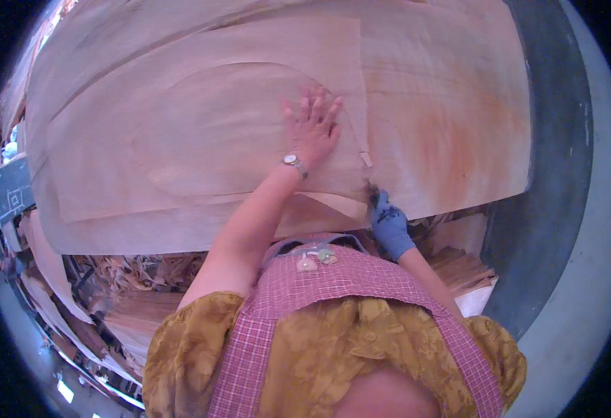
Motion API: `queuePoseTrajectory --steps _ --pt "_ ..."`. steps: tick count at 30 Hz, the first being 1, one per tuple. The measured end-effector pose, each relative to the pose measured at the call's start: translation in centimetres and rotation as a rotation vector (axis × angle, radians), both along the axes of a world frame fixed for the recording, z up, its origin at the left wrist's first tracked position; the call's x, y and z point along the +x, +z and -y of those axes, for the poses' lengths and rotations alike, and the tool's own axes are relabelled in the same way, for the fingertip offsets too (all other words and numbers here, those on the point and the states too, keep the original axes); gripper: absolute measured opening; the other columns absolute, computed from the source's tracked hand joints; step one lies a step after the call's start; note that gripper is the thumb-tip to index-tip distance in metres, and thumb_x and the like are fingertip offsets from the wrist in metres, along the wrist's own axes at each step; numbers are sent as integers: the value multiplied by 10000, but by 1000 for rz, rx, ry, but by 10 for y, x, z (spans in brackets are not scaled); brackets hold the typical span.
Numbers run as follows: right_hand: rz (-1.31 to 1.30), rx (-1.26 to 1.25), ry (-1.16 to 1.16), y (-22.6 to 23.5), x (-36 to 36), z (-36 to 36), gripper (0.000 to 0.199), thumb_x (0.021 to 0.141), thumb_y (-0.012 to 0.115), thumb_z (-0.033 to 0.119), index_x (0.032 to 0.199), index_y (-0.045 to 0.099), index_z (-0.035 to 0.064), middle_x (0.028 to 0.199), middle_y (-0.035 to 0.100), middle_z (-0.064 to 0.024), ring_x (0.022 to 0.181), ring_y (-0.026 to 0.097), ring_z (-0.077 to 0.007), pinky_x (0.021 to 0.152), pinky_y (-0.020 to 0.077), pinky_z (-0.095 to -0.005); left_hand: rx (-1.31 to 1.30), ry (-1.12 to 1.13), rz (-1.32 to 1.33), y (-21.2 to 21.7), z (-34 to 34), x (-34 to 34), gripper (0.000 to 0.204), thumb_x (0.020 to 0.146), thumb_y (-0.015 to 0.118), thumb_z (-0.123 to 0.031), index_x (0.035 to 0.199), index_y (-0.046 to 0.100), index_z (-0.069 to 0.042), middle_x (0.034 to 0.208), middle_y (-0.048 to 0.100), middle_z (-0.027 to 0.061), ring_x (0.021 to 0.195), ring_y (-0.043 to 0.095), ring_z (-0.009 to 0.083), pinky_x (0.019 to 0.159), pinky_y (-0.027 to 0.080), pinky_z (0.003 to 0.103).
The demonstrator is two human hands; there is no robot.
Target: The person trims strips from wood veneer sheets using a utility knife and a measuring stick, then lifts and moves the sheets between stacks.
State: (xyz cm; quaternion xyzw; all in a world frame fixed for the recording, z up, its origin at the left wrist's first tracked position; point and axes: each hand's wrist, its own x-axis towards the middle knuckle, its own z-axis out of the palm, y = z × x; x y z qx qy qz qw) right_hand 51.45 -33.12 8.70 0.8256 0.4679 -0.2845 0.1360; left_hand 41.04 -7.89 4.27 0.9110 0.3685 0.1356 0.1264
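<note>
My left hand (312, 136), bare and with a wristwatch on its wrist, lies flat with fingers spread on a thin, pale wood veneer sheet (215, 132). That sheet has a curved edge passing just beyond the fingertips. It rests on a wider veneer sheet (452, 132) with orange-brown streaks toward the right. My right hand (390, 226), in a blue glove with dark smudges, is closed at the near edge of the veneer. Something small and dark shows at its fingers, too unclear to name. A small veneer scrap (366, 159) lies just beyond it.
Below the sheets' near edge are loose veneer shreds (145, 270) at left and stacked veneer (462, 268) at right. A dark grey strip (563, 139) runs along the right side. A green board (10, 188) stands far left.
</note>
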Motion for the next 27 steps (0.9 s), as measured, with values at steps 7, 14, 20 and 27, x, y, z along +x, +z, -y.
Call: queuePoseTrajectory --steps 7,14,20,27 --pt "-84 670 -266 27 21 -57 263 935 558 221 1169 580 103 989 667 -167 818 654 -345 675 498 -457 -211 -35 244 22 -32 -13 501 907 512 -346 1388 455 -220 1493 369 94 1377 328 303 1078 248 585" --pt "51 786 465 -20 -61 -247 283 854 622 229 1107 607 104 901 619 -125 841 596 -322 708 467 -431 46 419 -149 25 -237 -190 538 875 541 -223 1396 439 -136 1325 552 133 1199 523 323 982 386 497" --pt "59 930 410 -32 -68 -239 277 805 650 216 1048 605 91 889 598 -130 855 571 -322 725 442 -447 327 326 -278 22 -362 -296 544 827 519 -40 1364 458 -107 1358 512 127 1275 459 314 1133 178 591" --pt "54 874 380 -32 -66 -240 242 796 651 194 1015 611 96 874 596 -124 840 571 -322 717 437 -449 128 109 -389 63 -383 -322 212 772 636 -76 976 689 -95 1109 625 112 1177 535 283 1166 186 516"
